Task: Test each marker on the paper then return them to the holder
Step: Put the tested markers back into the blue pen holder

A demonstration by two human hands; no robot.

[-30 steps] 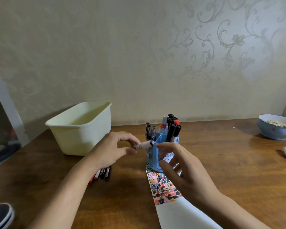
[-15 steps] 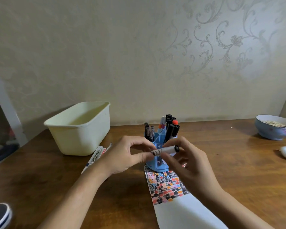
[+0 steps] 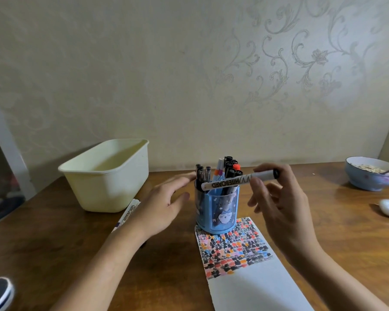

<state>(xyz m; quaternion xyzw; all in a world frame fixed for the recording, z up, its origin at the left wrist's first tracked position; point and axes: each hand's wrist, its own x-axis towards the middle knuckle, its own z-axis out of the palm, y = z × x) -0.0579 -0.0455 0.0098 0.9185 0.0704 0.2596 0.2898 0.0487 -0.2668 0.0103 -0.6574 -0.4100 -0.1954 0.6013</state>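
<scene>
I saw the right hand (image 3: 281,203) pinching the whiteboard marker (image 3: 239,181) level over the blue marker holder (image 3: 217,209), which stood at the paper's (image 3: 252,286) 12 o'clock. Left hand (image 3: 164,205) spread, empty, at the holder's 9 o'clock. Risk, I judged: the crowded holder could block the marker or tip.

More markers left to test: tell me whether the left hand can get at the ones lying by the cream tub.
Probably yes. The left hand is open and holds nothing, and the loose markers lie just beside its wrist, with nothing covering them.
</scene>
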